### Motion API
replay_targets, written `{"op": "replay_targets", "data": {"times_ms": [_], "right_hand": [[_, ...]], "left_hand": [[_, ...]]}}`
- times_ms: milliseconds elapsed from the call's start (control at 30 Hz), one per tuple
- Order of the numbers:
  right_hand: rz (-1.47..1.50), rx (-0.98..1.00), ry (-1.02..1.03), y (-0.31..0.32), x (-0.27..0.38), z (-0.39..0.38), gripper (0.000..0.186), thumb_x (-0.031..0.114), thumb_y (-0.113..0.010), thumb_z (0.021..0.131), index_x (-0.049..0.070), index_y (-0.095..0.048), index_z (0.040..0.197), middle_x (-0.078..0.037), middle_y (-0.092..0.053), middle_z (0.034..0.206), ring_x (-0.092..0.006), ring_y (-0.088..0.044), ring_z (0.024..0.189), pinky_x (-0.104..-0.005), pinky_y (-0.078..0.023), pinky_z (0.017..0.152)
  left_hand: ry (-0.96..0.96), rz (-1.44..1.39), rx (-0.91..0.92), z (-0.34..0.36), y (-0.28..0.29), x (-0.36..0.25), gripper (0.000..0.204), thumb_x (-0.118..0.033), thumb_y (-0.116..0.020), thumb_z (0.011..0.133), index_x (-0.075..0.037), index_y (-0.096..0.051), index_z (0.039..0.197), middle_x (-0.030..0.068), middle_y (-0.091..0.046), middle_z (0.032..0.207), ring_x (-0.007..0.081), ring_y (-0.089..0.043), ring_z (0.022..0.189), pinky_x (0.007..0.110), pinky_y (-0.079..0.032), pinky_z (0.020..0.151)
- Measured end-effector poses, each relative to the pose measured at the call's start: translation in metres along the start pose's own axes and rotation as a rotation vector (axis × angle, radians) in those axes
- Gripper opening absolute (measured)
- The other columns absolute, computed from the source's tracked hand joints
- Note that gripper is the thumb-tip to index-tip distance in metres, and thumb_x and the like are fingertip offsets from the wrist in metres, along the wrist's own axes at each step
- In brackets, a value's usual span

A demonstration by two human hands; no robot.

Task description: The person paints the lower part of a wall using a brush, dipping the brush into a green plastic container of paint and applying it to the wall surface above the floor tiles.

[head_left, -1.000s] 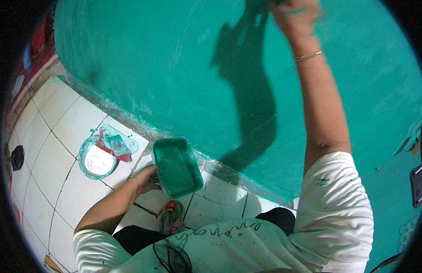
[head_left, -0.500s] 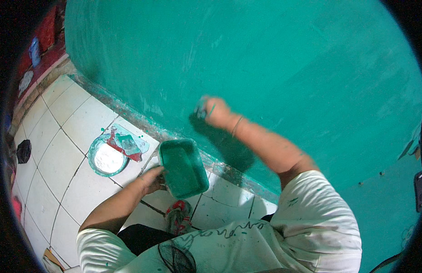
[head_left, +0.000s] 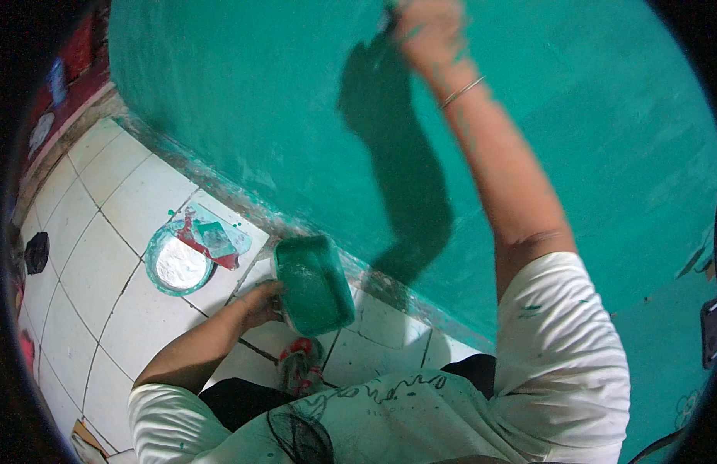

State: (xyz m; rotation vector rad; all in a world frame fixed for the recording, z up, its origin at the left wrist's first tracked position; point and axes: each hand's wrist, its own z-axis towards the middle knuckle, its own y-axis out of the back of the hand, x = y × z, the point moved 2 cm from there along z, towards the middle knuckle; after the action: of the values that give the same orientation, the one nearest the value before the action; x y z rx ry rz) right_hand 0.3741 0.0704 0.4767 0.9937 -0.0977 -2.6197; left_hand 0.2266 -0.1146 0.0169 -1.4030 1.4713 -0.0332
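Teal-painted wall [head_left: 296, 100] fills most of our view, rising from a white tiled floor [head_left: 103, 255]. We raise our right hand [head_left: 428, 31] high against it, fingers curled shut round a dark handle that is too blurred to name. Our left hand [head_left: 262, 301] grips the near edge of a rectangular green plastic paint tray [head_left: 313, 284], held low over the tiles. A round paint-smeared bucket lid [head_left: 179, 263] lies on the floor beside it.
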Motion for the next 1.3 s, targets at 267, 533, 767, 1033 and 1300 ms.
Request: {"op": "replay_targets", "data": {"times_ms": [267,533,767,1033,1300], "right_hand": [[0.749,0.841,-0.150,-0.015,0.191,-0.191,0.015,0.011,-0.055,0.076,0.002,-0.057,0.087,-0.022,-0.053,0.092,-0.0387,-0.056,0.085,-0.0460,-0.048,0.070],[0.739,0.783,-0.256,-0.060,0.105,-0.085,0.013,0.008,-0.064,0.064,0.003,-0.064,0.076,-0.021,-0.062,0.077,-0.0384,-0.061,0.074,-0.0437,-0.050,0.066],[0.157,-0.115,0.032,0.026,-0.012,0.098,0.017,0.003,-0.062,0.067,0.006,-0.066,0.084,-0.016,-0.053,0.082,-0.0318,-0.055,0.077,-0.0404,-0.044,0.064],[0.230,0.468,0.019,-0.031,0.113,-0.055,0.013,0.013,-0.058,0.074,0.004,-0.059,0.084,-0.017,-0.050,0.091,-0.0345,-0.054,0.081,-0.0471,-0.046,0.064],[0.825,1.177,-0.275,-0.063,0.228,-0.216,0.012,0.009,-0.059,0.072,0.003,-0.061,0.082,-0.022,-0.055,0.093,-0.0377,-0.059,0.083,-0.0461,-0.049,0.072]], "left_hand": [[-0.060,-0.066,0.036,-0.002,0.014,0.007,0.062,-0.042,-0.052,0.086,-0.008,-0.036,0.134,0.0168,-0.041,0.133,0.0374,-0.040,0.120,0.059,-0.034,0.095],[-0.037,-0.066,0.009,-0.010,0.004,0.008,0.057,-0.037,-0.055,0.085,-0.005,-0.041,0.129,0.0164,-0.044,0.128,0.0358,-0.046,0.115,0.057,-0.039,0.093],[-0.037,0.017,-0.042,-0.035,-0.048,-0.029,0.051,-0.035,-0.054,0.085,-0.005,-0.045,0.125,0.0158,-0.046,0.127,0.0339,-0.048,0.112,0.056,-0.041,0.092],[-0.094,-0.077,0.001,-0.023,-0.005,-0.007,0.050,-0.035,-0.054,0.085,-0.006,-0.045,0.125,0.0167,-0.047,0.125,0.0341,-0.048,0.112,0.055,-0.040,0.091],[-0.053,-0.043,0.023,-0.027,0.006,-0.001,0.058,-0.038,-0.055,0.086,-0.005,-0.040,0.131,0.0175,-0.043,0.131,0.0353,-0.045,0.116,0.056,-0.039,0.092]]}}
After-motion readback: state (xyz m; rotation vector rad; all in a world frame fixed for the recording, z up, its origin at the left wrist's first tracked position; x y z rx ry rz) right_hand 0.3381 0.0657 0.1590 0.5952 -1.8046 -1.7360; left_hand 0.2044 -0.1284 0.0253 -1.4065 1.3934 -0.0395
